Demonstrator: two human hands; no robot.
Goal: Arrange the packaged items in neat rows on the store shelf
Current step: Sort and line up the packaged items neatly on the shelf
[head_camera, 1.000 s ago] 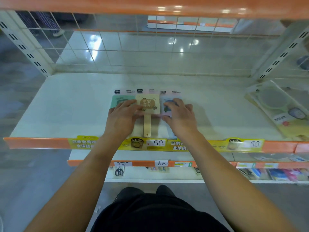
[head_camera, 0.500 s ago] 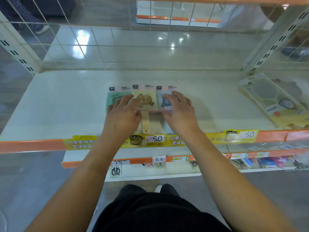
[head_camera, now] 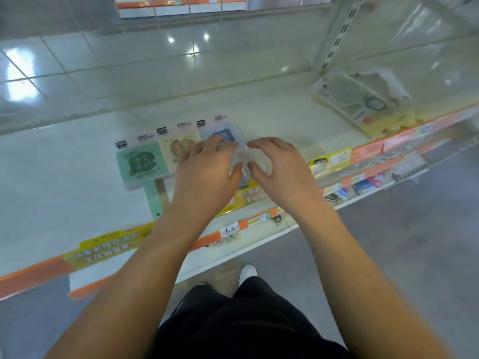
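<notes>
Green (head_camera: 141,164), cream (head_camera: 178,146) and blue plastic-wrapped paddle packs (head_camera: 223,134) sit in one row on my white shelf (head_camera: 64,187), my left hand (head_camera: 204,174) and right hand (head_camera: 282,169) loosely curled over the blue one's handle end, though I cannot tell if they pinch it, and a yellow pile of packs (head_camera: 363,104) at far right looks left to sort.

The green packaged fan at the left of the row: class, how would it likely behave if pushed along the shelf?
The green packaged fan lies flat on the shelf, so it would probably slide rather than roll or tip. Its glossy wrapper looks slippery. It looks thin, so it is likely light, and its narrow handle may make it pivot.
</notes>
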